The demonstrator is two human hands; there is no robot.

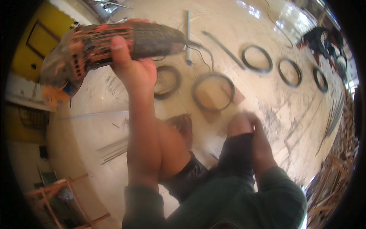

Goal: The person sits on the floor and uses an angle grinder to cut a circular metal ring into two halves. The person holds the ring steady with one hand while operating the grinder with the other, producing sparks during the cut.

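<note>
Raised at the upper left, my left hand (131, 70) is closed around a worn red and dark angle grinder (103, 47). My thumb lies across its red vented housing. The grinder's metal head points left, with an orange-yellow part (55, 94) under it. A dark cord (198, 44) runs from the grip's right end down toward the floor. My right hand (249, 117) rests over my bent right knee, somewhat blurred, with no tool visible in it. A black ring (212, 74) lies on the floor beyond my knees, over flat brown pieces (207, 101).
More black rings (257, 59) lie in a row toward the right. Beyond them are a grey bar (225, 49) and a blue-ended rod (188, 34). Thin rods (114, 149) lie at left, near a wooden frame (57, 191). Scrap strips (331, 183) are heaped at right.
</note>
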